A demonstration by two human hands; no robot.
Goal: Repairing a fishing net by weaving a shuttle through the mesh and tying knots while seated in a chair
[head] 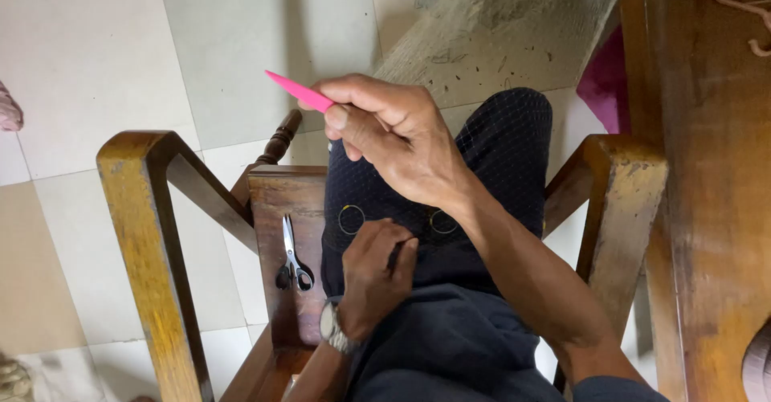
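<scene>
Floor: pale square tiles [88,40] lie under a dark wooden chair; the person sits in it, seen from above, legs in dark trousers [498,153].
Left armrest: the curved wooden arm [148,233] frames the seat's left side.
Scissors: small scissors [292,256] lie on the bare strip of seat [277,209] just beside the thigh, blades pointing away from the person, apart from both hands yet near the left one, so they seem parked within easy reach.
Left hand: the left hand [373,277], a wristwatch [333,331] on its wrist, rests on the lap with its fingers curled together on a small dark item that is too hidden to name; the thigh appears to serve as its support.
Rings: two thin yellowish rings [351,220] lie on the trousers, one beside the left hand, the other partly behind the right wrist.
Right hand: the right hand [393,133] is raised above the knee, fingers clamped on a slim pink pointed strip [299,92], tip aimed up-left, clear of the lap.
Right side: the other armrest [622,185], then a brown wooden counter [715,169] with pale cord [723,0] lying on it.
</scene>
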